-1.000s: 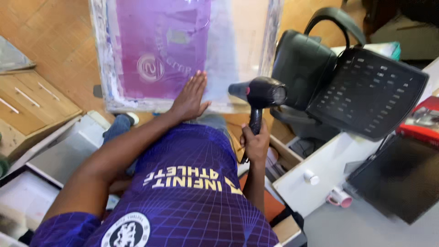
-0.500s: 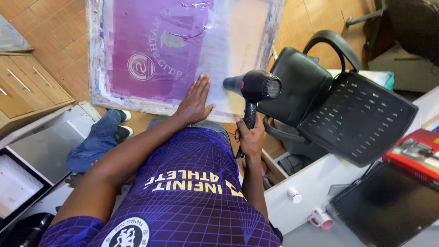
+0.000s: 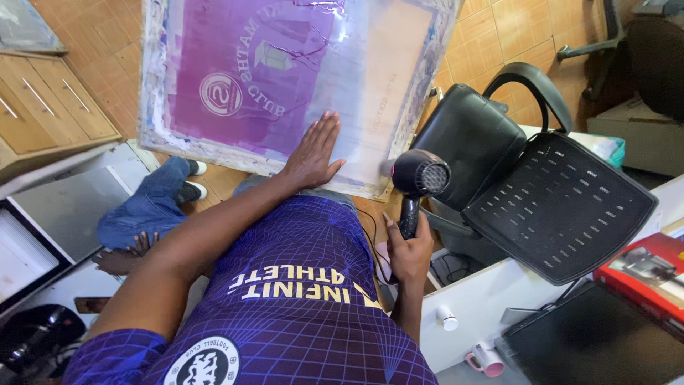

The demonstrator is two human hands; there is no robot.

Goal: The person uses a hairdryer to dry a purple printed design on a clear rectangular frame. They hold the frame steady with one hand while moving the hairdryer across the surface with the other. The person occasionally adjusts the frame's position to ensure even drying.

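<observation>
The left hand [image 3: 313,153] is lying flat, fingers spread, on the near edge of the purple-coated, wood-framed printing screen [image 3: 285,78], seemingly steadying it. The right hand [image 3: 407,249] is wrapping tightly round the handle of the black hair dryer [image 3: 419,178], just right of the screen. Since half a second ago, the dryer is sitting lower beside the frame.

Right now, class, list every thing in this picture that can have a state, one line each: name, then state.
Framed purple-coated printing screen: tilted, propped up, left hand flat on it.
Left hand: open, palm pressed down.
Black hair dryer: gripped by its handle, nozzle towards the screen.
Right hand: closed round the handle.
Black office chair: unoccupied.
</observation>
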